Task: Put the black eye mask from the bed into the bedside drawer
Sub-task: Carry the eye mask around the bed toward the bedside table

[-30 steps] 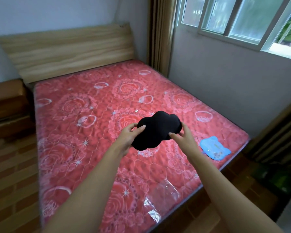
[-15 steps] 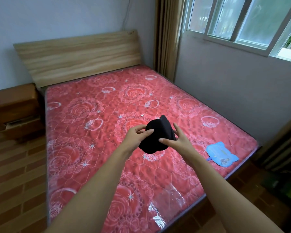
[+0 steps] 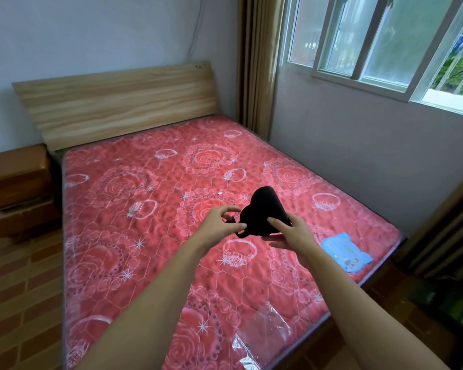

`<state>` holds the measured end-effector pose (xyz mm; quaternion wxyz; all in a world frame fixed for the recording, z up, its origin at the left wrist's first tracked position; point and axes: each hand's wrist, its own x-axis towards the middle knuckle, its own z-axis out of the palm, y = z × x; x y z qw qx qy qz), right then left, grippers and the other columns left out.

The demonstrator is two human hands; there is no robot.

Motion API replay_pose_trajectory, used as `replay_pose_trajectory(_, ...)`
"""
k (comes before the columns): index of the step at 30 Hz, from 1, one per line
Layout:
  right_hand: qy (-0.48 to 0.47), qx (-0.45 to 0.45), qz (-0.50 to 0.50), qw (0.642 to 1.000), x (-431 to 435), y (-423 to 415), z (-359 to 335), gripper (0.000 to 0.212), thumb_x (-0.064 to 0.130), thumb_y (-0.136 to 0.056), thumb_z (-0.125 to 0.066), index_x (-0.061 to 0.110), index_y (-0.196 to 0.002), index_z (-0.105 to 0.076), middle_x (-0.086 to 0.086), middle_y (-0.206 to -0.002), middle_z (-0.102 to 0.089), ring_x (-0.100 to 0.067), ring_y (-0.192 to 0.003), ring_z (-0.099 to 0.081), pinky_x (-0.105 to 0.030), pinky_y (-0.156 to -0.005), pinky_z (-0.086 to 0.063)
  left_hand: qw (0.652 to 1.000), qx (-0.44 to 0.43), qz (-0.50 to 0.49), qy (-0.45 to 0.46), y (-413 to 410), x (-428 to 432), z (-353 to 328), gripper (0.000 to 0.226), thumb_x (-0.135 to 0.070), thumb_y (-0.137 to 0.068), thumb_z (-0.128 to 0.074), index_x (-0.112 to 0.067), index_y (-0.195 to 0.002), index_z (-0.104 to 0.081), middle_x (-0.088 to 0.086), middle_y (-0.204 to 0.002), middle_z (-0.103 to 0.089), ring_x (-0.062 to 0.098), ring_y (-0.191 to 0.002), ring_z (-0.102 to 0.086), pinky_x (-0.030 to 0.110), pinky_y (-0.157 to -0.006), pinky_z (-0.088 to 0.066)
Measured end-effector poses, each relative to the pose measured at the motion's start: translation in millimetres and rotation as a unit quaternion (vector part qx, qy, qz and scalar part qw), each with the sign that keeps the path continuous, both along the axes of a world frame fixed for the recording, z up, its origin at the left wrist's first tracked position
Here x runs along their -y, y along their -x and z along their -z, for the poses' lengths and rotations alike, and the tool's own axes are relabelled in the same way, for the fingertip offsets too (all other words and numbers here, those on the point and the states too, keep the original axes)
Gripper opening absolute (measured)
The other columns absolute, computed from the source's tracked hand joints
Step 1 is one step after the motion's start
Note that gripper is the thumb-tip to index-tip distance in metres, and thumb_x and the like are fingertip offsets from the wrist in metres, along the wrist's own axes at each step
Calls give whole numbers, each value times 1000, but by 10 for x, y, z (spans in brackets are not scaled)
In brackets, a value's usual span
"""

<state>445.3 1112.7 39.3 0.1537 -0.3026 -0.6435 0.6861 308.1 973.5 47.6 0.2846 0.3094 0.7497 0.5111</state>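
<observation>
The black eye mask [image 3: 263,209] is folded in half and held in the air above the red patterned mattress [image 3: 145,209]. My right hand [image 3: 292,233] grips its lower right part, thumb on top and fingers beneath. My left hand [image 3: 218,222] pinches the mask's thin black strap at its lower left edge. The brown wooden bedside cabinet [image 3: 14,169] stands at the far left beside the headboard, and its drawer [image 3: 22,212] is pulled partly open.
A light blue flat packet [image 3: 345,252] lies near the mattress's right edge. A clear plastic wrapper [image 3: 262,335] lies near its front edge. The wooden headboard [image 3: 118,102] stands behind. A wall with a window and curtains lies to the right. Brick-patterned floor [image 3: 19,289] stretches at the left.
The mask was spread flat between both hands; now it is folded in half. My left hand has shifted from the mask's body to its strap. The view has pulled back a little.
</observation>
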Motion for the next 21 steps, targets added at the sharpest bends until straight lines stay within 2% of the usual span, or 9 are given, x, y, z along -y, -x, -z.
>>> replay_pose_trajectory(3,66,-12,-4,998,-46,-70,-21,25,26,-90,-56,17,-113,-55,-12,-106,-67,-29,-79,-73,-30,-59,-60,999,20,13,26,23,-1,25,45,-20,-76,-69,-29,-117,-53,6,-119,-45,18,-101,-49,33,-84,-38)
replay_pose_trajectory(8,169,-63,13,984,-82,-105,-37,18,22,-90,-56,13,-106,-58,-13,-105,-66,-25,-89,-71,-30,-65,-60,995,83,26,40,-33,-50,35,44,-18,-82,-58,-24,-124,-46,3,-128,-43,23,-116,-45,44,-100,-35)
replay_pose_trajectory(13,194,-88,27,977,-87,-123,-52,14,18,-89,-57,9,-99,-60,-16,-104,-66,-24,-85,-71,-28,-66,-59,993,99,38,41,-109,-99,59,18,-16,-87,-54,-15,-104,-56,13,-120,-58,22,-104,-55,35,-86,-42)
replay_pose_trajectory(17,223,-128,87,963,-127,-173,-72,12,14,-90,-55,6,-98,-58,-16,-102,-65,-25,-85,-69,-27,-61,-60,987,154,43,5,-129,-65,88,20,-21,-90,-55,-8,-104,-58,12,-102,-69,18,-84,-69,32,-74,-54)
replay_pose_trajectory(21,225,-137,129,956,-147,-233,-62,7,13,-90,-54,8,-92,-59,-13,-99,-65,-25,-86,-67,-30,-67,-55,978,199,-2,-66,-130,-43,72,16,-21,-88,-57,-10,-95,-65,10,-88,-72,17,-70,-72,29,-64,-60)
